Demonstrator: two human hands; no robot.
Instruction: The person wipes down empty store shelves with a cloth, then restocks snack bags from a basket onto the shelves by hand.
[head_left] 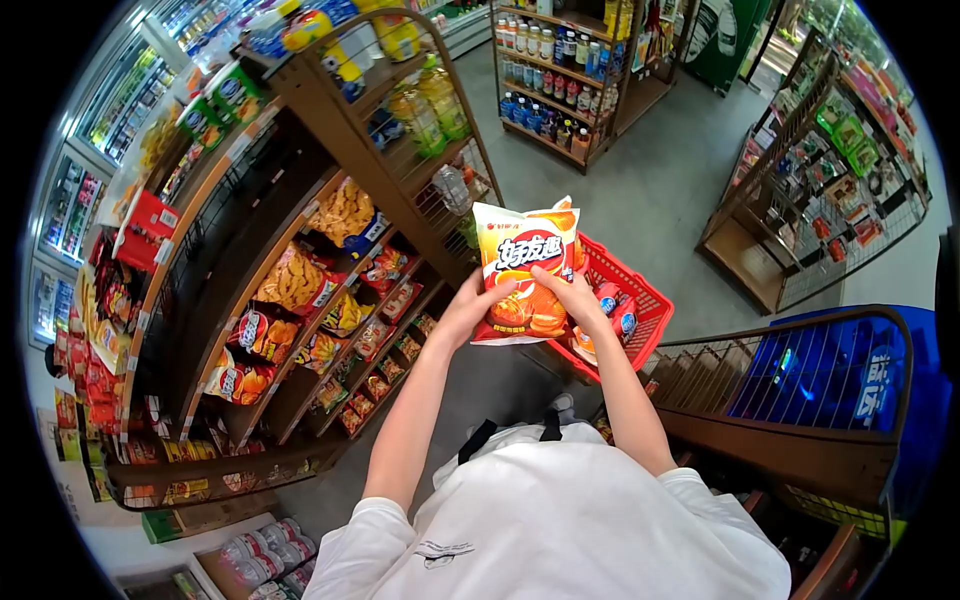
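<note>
Between my two hands I hold up a bag of potato chips (525, 265), orange and white with large dark Chinese lettering and chips printed on its front. My left hand (468, 305) grips the bag's left edge, thumb across the front. On the other side, my right hand (578, 300) holds the right edge, its thumb also on the front. A second orange bag seems to show just behind the upper right corner. Beyond my right hand is a red shopping basket (650, 300), partly hidden by my forearm, with red-and-blue packages (622, 315) inside.
A shelf (210, 300) of snack bags (265, 335) stands close on my left. Ahead is a rack of bottled drinks (555, 80). To the right are a wire display rack (820, 180) and a shelf with a blue covering (840, 370). Grey floor (640, 190) runs between them.
</note>
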